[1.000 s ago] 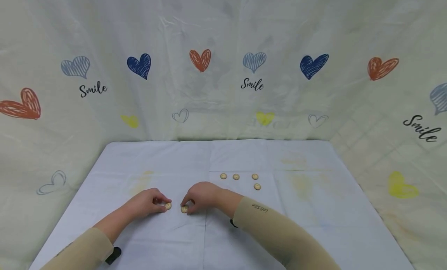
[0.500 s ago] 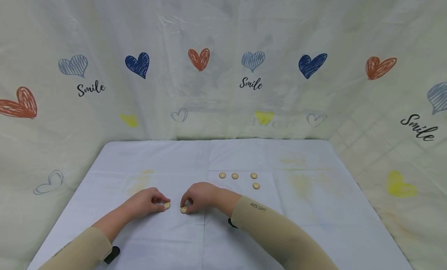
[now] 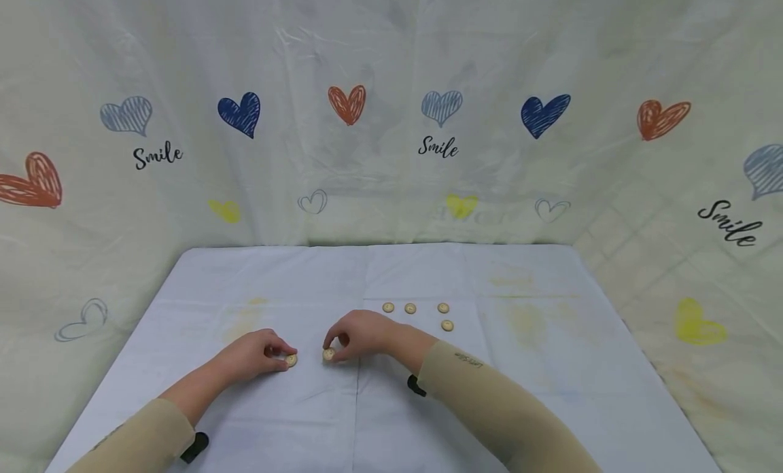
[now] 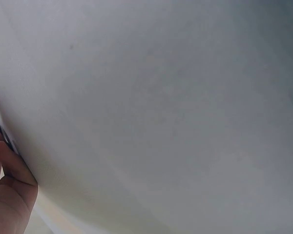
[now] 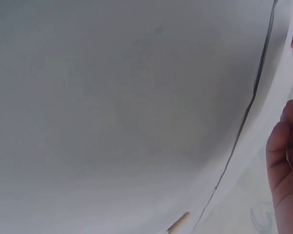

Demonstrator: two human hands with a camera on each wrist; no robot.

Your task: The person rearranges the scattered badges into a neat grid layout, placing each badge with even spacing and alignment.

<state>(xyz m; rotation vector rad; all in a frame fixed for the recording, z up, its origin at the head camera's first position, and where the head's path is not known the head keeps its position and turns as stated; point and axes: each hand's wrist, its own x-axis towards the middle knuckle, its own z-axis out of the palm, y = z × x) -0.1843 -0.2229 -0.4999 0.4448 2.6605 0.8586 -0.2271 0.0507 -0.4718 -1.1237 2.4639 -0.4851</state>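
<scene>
Small round tan discs, button-like with faint dark marks in the middle, are on the white-covered table. Toward the table's left side, my left hand (image 3: pixel 253 355) pinches one disc (image 3: pixel 291 359) between thumb and fingers. To its right, my right hand (image 3: pixel 361 336) pinches another disc (image 3: pixel 328 355) by its edge, a short gap away from the first. Only part of the left hand (image 4: pixel 12 180) shows at the edge of the left wrist view. In the right wrist view, the right hand's (image 5: pixel 288 165) curled fingers show, with its disc hidden.
Beyond my right forearm lie three discs in a row, the left one (image 3: pixel 388 308), middle one (image 3: pixel 410 308) and right one (image 3: pixel 443 308). A fourth disc (image 3: pixel 448 325) sits just in front of the right one. A creased white cloth (image 3: pixel 428 418) covers the table; a heart-printed curtain (image 3: pixel 379 167) hangs behind.
My right hand has moved slightly away from me and to the right, carrying its disc along. The left hand stays in place with its disc.
</scene>
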